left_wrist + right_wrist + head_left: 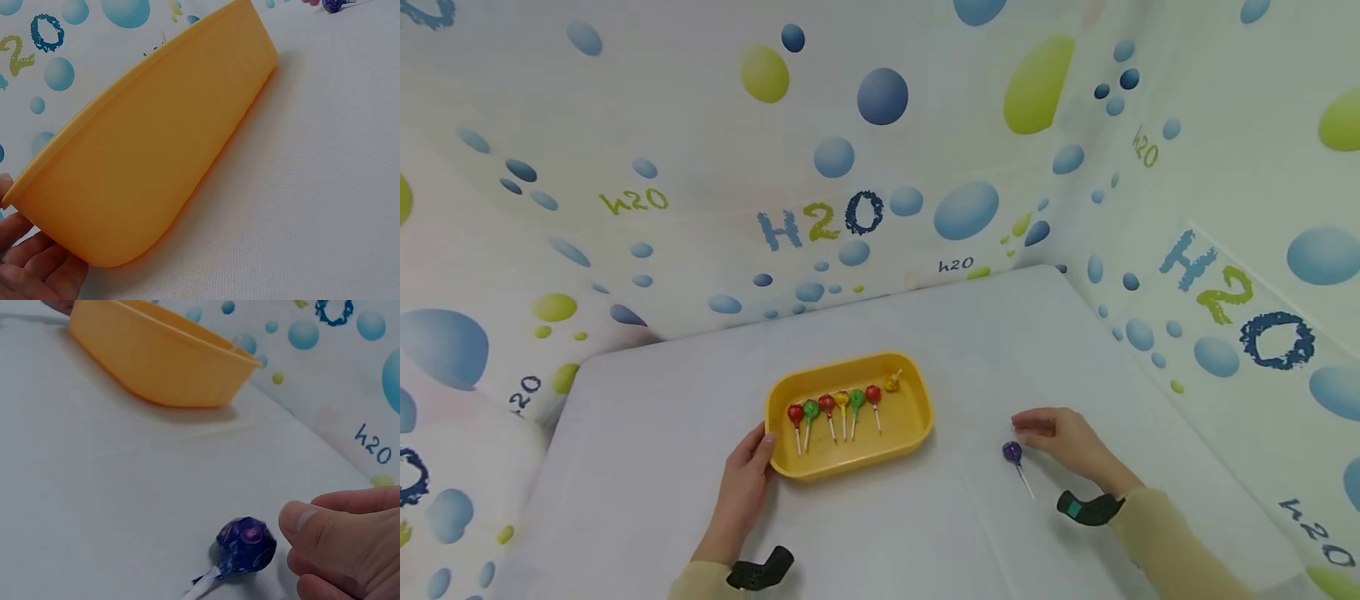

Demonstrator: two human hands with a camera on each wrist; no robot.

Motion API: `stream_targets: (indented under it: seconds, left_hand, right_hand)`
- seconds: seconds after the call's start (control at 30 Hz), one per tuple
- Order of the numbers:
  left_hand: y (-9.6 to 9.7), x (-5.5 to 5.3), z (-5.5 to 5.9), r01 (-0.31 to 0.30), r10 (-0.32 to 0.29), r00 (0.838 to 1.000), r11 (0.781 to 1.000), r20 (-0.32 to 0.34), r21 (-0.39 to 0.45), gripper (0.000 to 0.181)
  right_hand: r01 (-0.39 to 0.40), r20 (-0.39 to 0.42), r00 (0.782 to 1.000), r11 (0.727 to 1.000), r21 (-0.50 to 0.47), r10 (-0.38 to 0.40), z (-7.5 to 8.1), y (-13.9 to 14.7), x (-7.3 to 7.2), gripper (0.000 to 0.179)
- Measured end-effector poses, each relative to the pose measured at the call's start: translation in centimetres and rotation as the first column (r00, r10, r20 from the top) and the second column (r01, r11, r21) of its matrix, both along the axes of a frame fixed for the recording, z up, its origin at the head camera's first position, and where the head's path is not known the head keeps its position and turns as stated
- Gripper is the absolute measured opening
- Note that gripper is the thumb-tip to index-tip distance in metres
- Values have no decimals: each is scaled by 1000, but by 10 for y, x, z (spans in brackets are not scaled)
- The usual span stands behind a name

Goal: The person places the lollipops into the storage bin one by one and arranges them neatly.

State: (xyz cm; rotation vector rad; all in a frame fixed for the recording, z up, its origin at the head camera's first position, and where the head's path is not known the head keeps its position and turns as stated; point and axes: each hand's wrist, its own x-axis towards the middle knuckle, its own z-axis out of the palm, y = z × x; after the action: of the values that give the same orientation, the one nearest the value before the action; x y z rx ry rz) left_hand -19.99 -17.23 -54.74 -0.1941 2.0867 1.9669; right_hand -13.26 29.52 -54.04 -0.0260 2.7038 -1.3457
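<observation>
My left hand (745, 475) holds a yellow plastic tray (898, 427) at its left end, the thumb on the rim and the fingers against the outer wall. Inside lie several wrapped lollipops in a row, red (827, 405), green (810, 409) and yellow (842, 402), sticks toward me. A separate yellow lollipop (892, 382) rests in the far right corner. To the right of the tray, a purple lollipop (248, 545) lies on the table. Just beside its head is my right hand (347, 544), fingers loosely bent, with a small gap showing between thumb and wrapper.
A white cloth covers the table (647, 467). Behind it and at both sides hang white sheets (715, 150) printed with blue and green bubbles and H2O lettering. A dark wrist camera (1090, 508) sits on my right wrist, another (762, 571) on my left.
</observation>
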Motion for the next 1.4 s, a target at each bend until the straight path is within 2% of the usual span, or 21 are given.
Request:
stream_targets:
  seconds: [0.17, 0.3, 0.43, 0.9, 1.23, 1.4]
  left_hand:
    - [0, 0, 2, -9, 9, 1000, 1000, 3, 20, 55]
    - [1, 1, 2, -6, 6, 1000, 1000, -2, 26, 55]
    - [1, 1, 0, -7, 7, 1000, 1000, 0, 12, 55]
    - [1, 0, -2, -15, 15, 1000, 998, -1, 53, 54]
    - [0, 1, -2, -14, 14, 1000, 999, -9, 39, 52]
    - [-1, 1, 0, -14, 15, 1000, 999, -15, 51, 52]
  right_hand:
    - [-72, 13, 997, 997, 15, 72, -9, -2, 7, 37]
    - [-126, -13, 992, 989, 83, 128, -10, -3, 10, 35]
    - [-145, -34, 988, 978, 152, 152, -9, -5, 10, 31]
    - [-118, -35, 991, 957, 266, 132, -7, -12, 5, 25]
    - [-111, -37, 991, 951, 290, 127, -2, -17, 5, 21]
    - [-102, -73, 989, 954, 281, 127, 4, -18, -2, 21]
